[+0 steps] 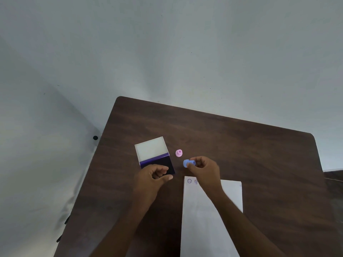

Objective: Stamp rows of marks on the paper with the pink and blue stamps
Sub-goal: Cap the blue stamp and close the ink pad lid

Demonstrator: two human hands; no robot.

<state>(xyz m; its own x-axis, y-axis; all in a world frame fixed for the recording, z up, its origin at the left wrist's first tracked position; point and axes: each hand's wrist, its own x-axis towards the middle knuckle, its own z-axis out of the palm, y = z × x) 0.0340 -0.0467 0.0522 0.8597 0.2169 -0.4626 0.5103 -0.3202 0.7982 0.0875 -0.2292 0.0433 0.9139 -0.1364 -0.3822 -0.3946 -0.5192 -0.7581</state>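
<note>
Blue stamp (189, 162) pinched on its side in right hand (203, 170) fingers above the tabletop (241, 145), beside pink stamp (179, 153). Probably light, rigid plastic; best gripped at the narrow neck. Left hand (154, 179) curled loosely, empty, over ink pad (157, 160). Paper (204, 219) thin, apt to slide.

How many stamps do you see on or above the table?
2. The pink stamp stands on the table, right of the ink pad. The blue stamp is held sideways in the right hand. None seem hidden.
</note>
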